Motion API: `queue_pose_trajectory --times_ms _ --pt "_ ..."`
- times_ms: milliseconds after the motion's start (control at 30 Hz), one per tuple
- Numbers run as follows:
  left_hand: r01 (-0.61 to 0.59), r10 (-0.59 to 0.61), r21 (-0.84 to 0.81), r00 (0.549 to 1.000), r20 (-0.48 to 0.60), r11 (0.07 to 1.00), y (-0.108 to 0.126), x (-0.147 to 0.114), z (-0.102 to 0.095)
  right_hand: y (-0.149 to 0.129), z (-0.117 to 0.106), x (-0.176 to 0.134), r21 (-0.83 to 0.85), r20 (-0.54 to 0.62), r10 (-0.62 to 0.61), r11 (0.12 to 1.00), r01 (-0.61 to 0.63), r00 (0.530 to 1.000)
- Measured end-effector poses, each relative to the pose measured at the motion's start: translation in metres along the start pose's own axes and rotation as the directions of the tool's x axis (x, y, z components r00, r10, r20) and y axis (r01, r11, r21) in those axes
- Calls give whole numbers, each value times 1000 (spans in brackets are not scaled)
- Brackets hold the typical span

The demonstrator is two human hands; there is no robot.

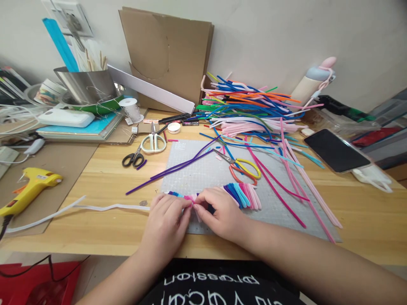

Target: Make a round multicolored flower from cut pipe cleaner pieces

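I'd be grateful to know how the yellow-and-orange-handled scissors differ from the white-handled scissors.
The yellow-and-orange-handled scissors lie on the grey mat; the white-handled scissors lie beside it, on the wooden table. The yellow-and-orange pair's blades point mostly leftward, the white-handled pair's toward the wall. The yellow-and-orange pair's handle loops differ in colour; the white-handled pair's match. Both have metal blades.
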State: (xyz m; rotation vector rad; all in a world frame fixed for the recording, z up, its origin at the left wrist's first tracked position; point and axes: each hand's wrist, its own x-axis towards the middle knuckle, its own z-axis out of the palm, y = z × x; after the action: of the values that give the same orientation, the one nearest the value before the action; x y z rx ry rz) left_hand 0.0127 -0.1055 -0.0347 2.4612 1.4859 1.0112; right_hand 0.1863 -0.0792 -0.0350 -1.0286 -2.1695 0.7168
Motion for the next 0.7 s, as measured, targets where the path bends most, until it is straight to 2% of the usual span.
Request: queue_pose_trajectory --times_ms 167,300,467,700 --pt "15 -14 -26 999 46 1000 0 0 -1 0 0 2 29 -20 50 998 -49 999" --pt "32 -33 26 999 31 999 0 -1 -6 -1 -1 3 52 -19 85 995 -84 996" --pt "30 -30 54 1000 4 998 1 1 -9 -1 -2 4 61 -3 87 994 -87 996" --pt "39 -39 68 999 7 997 3 4 -5 3 2 0 22 -46 54 998 -53 997"
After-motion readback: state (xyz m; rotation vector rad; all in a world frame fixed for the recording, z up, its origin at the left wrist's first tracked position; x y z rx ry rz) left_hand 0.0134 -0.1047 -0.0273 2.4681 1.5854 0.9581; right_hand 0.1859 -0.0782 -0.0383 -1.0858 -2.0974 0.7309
